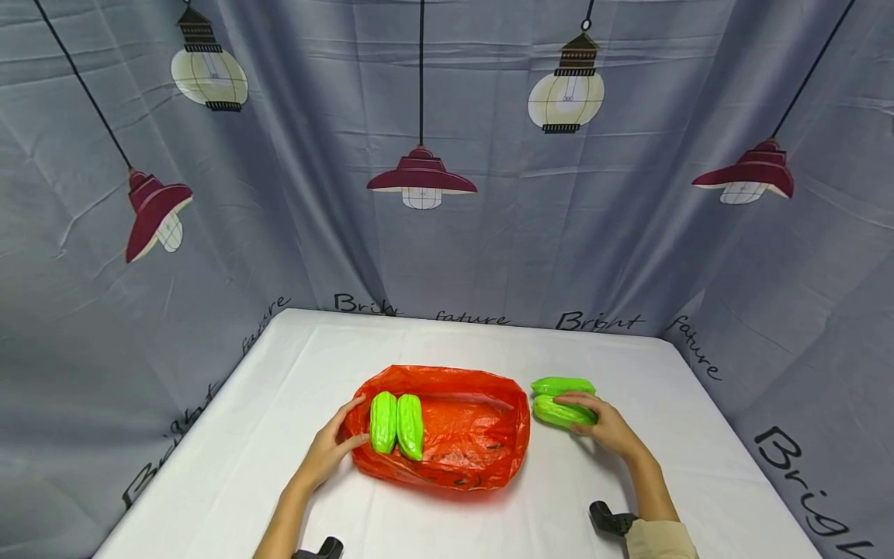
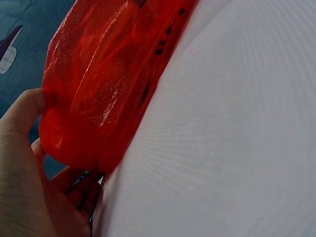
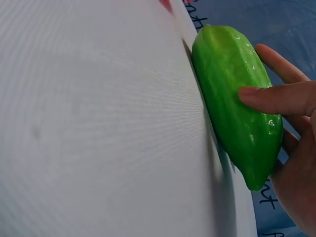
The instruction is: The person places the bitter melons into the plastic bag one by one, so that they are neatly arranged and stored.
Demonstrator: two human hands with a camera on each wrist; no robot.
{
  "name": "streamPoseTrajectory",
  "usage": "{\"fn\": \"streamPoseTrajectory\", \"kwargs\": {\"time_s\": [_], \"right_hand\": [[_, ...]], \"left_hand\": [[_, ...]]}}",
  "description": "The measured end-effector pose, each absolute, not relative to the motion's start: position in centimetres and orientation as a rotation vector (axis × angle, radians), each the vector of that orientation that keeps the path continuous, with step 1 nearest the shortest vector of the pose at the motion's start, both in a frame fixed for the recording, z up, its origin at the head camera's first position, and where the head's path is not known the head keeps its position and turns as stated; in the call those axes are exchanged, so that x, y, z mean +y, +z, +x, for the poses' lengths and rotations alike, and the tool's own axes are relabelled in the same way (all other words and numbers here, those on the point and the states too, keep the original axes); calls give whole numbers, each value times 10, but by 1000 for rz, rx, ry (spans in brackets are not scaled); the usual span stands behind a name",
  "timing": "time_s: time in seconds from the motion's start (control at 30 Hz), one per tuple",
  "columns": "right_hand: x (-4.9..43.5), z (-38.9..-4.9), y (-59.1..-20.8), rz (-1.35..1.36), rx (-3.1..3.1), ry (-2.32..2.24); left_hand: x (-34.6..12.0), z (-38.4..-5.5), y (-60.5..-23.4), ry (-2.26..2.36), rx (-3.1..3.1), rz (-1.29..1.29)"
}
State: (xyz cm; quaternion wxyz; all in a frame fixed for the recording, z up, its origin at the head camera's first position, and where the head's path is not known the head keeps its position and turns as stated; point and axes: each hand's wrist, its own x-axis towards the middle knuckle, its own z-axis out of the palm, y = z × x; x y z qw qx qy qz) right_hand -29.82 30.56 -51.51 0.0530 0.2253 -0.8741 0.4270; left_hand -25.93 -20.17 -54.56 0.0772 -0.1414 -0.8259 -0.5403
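Observation:
A red plastic bag (image 1: 475, 435), its mouth spread wide, lies on the white table with two bright green bitter melons side by side in its left part. My left hand (image 1: 328, 446) rests against the bag's left side, thumb and fingers spread along the rim; in the left wrist view, the thumb touches the red plastic. To the right of the bag, my right hand (image 1: 604, 423) holds the nearer of two more bitter melons (image 1: 552, 411). Ridged and pointed, this bitter melon (image 3: 237, 103) sits between thumb and fingers in the right wrist view. The other bitter melon (image 1: 559, 384) lies just behind it.
The white table (image 1: 335, 338) is bordered by a grey-blue curtain (image 1: 482, 256) printed with lamps and lettering. Black wrist-camera mounts (image 1: 608, 519) are strapped to both forearms.

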Motion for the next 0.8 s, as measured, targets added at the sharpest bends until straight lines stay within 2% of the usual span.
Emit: {"fn": "streamPoseTrajectory", "kwargs": {"time_s": [0.37, 0.63, 0.8], "right_hand": [[304, -292, -512, 666, -2720, 1231], [302, -284, -503, 644, -2753, 1194], [300, -280, -498, 661, -2713, 1229]], "left_hand": [[-193, -243, -517, -1629, -2438, -447], [-201, -258, -545, -1567, -2475, -425], [-203, -260, -549, -1612, -2466, -426]]}}
